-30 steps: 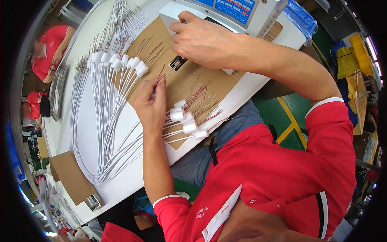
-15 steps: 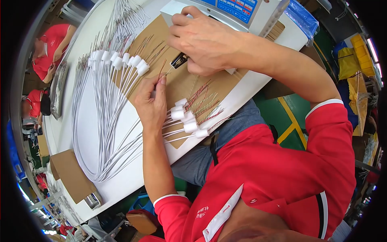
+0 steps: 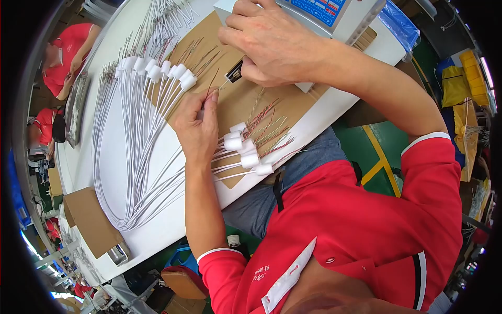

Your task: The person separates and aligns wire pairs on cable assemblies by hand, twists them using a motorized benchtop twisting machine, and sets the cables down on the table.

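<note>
Presently your left hand pinches thin wires above the cardboard, your right hand wraps a black tool near their ends, seemingly midway, while white-capped cables lie either side, finished or waiting unclear.

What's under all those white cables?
Around the white cables, you can see a brown cardboard sheet and the white tabletop. Whatever lies directly beneath them is covered, so I can't tell.

the right hand partly hides the black tool; the blue keypad is cut off above.
</note>
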A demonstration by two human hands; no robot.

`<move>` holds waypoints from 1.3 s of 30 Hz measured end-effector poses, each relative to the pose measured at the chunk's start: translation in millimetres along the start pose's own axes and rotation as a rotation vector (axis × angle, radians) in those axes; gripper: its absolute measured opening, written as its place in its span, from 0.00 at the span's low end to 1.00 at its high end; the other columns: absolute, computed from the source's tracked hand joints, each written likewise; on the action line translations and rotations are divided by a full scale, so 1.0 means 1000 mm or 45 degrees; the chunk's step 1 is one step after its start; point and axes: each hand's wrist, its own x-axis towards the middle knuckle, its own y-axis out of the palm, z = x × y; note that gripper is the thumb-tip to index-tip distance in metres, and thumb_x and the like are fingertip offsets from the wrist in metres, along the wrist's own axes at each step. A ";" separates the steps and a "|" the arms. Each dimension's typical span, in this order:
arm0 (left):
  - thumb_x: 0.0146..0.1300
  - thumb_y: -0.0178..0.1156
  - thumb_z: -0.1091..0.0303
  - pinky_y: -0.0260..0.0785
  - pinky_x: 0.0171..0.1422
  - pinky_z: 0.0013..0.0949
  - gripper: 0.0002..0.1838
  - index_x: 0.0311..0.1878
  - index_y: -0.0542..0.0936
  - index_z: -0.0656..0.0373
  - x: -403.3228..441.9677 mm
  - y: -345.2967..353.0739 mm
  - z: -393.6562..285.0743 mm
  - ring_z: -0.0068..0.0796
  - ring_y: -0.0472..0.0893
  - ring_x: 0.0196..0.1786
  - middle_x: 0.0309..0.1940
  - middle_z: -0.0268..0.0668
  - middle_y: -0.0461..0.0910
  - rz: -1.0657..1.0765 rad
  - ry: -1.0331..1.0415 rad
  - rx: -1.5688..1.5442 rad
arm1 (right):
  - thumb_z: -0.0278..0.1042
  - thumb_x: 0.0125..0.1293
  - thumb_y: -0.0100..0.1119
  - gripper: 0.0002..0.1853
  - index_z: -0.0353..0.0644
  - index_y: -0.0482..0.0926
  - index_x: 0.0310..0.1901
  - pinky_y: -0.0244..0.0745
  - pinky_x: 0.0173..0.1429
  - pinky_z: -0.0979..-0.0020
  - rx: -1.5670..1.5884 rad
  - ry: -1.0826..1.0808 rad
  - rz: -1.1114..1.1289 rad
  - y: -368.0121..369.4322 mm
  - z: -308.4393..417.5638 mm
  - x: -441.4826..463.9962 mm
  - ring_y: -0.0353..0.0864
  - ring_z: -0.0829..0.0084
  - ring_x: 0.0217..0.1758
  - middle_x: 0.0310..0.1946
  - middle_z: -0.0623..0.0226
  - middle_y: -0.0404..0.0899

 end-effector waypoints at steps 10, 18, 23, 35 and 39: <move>0.73 0.68 0.72 0.69 0.40 0.28 0.07 0.48 0.90 0.64 0.001 0.003 0.001 0.22 0.77 0.34 0.33 0.35 0.82 0.010 0.049 0.010 | 0.44 0.54 0.71 0.23 0.34 0.80 0.45 0.62 0.64 0.52 0.008 -0.018 -0.035 -0.001 0.001 -0.002 0.76 0.55 0.57 0.43 0.53 0.81; 0.77 0.65 0.70 0.75 0.46 0.27 0.08 0.49 0.85 0.66 0.000 0.002 0.005 0.22 0.82 0.38 0.36 0.34 0.84 0.018 -0.146 -0.213 | 0.48 0.55 0.72 0.26 0.32 0.82 0.45 0.63 0.66 0.53 0.003 -0.051 0.098 -0.011 0.002 -0.002 0.77 0.55 0.57 0.44 0.51 0.83; 0.80 0.63 0.67 0.76 0.49 0.27 0.09 0.50 0.81 0.64 0.003 -0.006 0.011 0.23 0.82 0.38 0.42 0.34 0.83 0.126 -0.259 -0.491 | 0.47 0.54 0.71 0.24 0.32 0.83 0.42 0.64 0.67 0.53 -0.008 -0.099 0.179 -0.010 0.001 -0.001 0.77 0.55 0.58 0.42 0.51 0.84; 0.82 0.60 0.65 0.75 0.43 0.31 0.09 0.50 0.79 0.62 0.009 -0.017 0.015 0.26 0.81 0.36 0.42 0.37 0.82 0.186 -0.377 -0.927 | 0.41 0.54 0.69 0.22 0.31 0.85 0.44 0.63 0.71 0.51 -0.257 -0.184 0.246 0.001 0.001 0.000 0.76 0.54 0.61 0.45 0.51 0.84; 0.80 0.62 0.69 0.70 0.39 0.25 0.07 0.50 0.80 0.63 0.005 -0.003 0.009 0.18 0.77 0.33 0.37 0.32 0.81 0.043 -0.199 -0.508 | 0.39 0.55 0.69 0.16 0.35 0.86 0.41 0.64 0.70 0.53 -0.296 -0.213 0.231 0.008 -0.001 -0.003 0.77 0.57 0.60 0.43 0.57 0.85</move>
